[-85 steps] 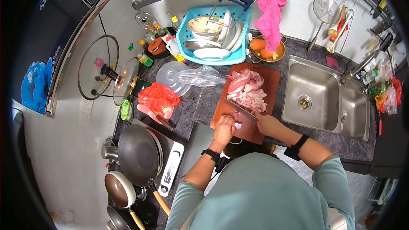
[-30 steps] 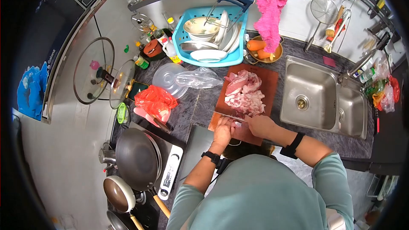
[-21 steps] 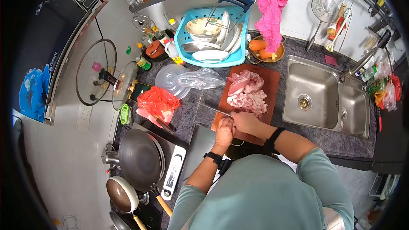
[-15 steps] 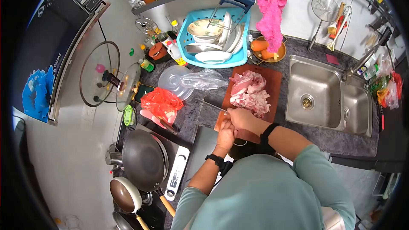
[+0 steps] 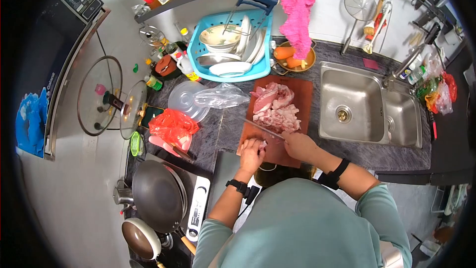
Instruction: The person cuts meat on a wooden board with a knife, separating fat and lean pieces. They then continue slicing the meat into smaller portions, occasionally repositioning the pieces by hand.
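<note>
My right hand (image 5: 300, 147) is closed around the handle of a knife (image 5: 264, 128), its blade pointing left across the chopping board. At the near left corner of the reddish-brown chopping board (image 5: 300, 100), my left hand (image 5: 252, 155) has its fingers curled over a small piece of meat (image 5: 263, 145), which shows only in part. Beyond the blade, a pile of cut meat (image 5: 279, 118) lies on the board. A larger pink slab of meat (image 5: 273, 96) rests behind that pile.
To the right is a double sink (image 5: 353, 101). A blue dish rack (image 5: 267, 52) with bowls and plates stands behind the board, beside a bowl of carrots (image 5: 307, 64). Leftward are a plastic bag (image 5: 223, 96), a red bag (image 5: 173, 126) and a wok (image 5: 157, 196).
My hands have drawn apart: the right hand with the knife has moved right, away from the left hand. The meat piece under my left fingers now shows. The whole view has shifted slightly.
</note>
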`<state>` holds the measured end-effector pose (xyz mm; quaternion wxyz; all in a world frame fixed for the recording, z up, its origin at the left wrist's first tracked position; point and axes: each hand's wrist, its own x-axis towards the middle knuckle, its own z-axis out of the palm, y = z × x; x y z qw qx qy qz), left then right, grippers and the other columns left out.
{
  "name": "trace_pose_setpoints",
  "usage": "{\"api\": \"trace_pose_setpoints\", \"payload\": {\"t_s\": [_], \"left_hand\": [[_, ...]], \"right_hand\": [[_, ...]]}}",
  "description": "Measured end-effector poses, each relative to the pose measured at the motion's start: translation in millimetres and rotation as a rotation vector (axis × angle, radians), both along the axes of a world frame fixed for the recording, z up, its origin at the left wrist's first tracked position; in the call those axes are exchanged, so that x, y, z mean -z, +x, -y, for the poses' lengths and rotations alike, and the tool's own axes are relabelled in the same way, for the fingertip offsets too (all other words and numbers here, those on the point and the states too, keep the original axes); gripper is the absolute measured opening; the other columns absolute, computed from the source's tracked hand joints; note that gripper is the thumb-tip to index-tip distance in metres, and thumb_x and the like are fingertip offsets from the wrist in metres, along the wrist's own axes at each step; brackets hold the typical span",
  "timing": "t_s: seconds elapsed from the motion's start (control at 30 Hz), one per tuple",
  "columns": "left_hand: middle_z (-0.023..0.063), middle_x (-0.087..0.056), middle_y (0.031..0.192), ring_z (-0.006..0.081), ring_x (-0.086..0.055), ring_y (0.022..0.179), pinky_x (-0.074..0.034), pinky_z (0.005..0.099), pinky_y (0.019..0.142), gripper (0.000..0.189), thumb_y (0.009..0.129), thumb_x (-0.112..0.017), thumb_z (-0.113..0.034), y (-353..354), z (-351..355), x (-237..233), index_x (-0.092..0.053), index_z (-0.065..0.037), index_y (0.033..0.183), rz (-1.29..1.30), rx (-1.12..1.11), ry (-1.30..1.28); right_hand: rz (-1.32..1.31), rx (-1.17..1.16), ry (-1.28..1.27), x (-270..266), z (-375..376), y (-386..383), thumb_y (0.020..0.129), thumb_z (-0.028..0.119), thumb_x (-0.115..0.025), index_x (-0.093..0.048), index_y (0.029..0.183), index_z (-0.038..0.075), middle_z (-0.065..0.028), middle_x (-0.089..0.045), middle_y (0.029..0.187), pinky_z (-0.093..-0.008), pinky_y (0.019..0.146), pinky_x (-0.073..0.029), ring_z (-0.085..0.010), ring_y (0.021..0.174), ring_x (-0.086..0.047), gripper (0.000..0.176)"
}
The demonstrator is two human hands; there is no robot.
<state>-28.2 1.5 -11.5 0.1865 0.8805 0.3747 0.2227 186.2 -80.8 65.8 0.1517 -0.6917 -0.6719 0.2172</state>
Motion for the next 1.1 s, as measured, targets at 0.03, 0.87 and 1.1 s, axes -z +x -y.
{"api": "trace_pose_setpoints", "payload": {"t_s": [0.03, 0.87, 1.1], "left_hand": [[0.0128, -0.063, 0.108, 0.0346, -0.056, 0.103, -0.046, 0.045, 0.091, 0.025, 0.073, -0.067, -0.009, 0.5, -0.4, 2.4, -0.064, -0.006, 0.098, 0.007, 0.007, -0.014], [0.0137, -0.063, 0.104, 0.0341, -0.058, 0.1, -0.049, 0.0429, 0.088, 0.021, 0.078, -0.066, -0.004, 11.8, -26.2, -10.8, -0.066, -0.004, 0.099, 0.066, 0.111, 0.11], [0.0103, -0.063, 0.106, 0.033, -0.058, 0.099, -0.049, 0.0422, 0.088, 0.025, 0.077, -0.068, -0.006, 15.1, -24.4, -9.4, -0.067, -0.006, 0.102, 0.169, 0.101, 0.02]], "right_hand": [[0.002, -0.011, -0.015, 0.5, 4.6, 0.4, 0.091, 0.015, -0.049, -0.058, 0.102, 0.005, -0.0222, -0.068, 0.077, -0.0508, 0.064, -0.055, -0.04, 0.072, -0.069, 0.017], [-0.073, 0.127, -0.153, -5.5, 19.4, 11.8, 0.092, 0.019, -0.052, -0.059, 0.108, 0.004, -0.0238, -0.069, 0.083, -0.0531, 0.074, -0.054, -0.0422, 0.08, -0.068, 0.023], [-0.075, 0.135, -0.184, -7.7, 22.2, 3.1, 0.092, 0.019, -0.051, -0.058, 0.107, 0.003, -0.0249, -0.069, 0.085, -0.0535, 0.075, -0.054, -0.0428, 0.082, -0.068, 0.023]]}}
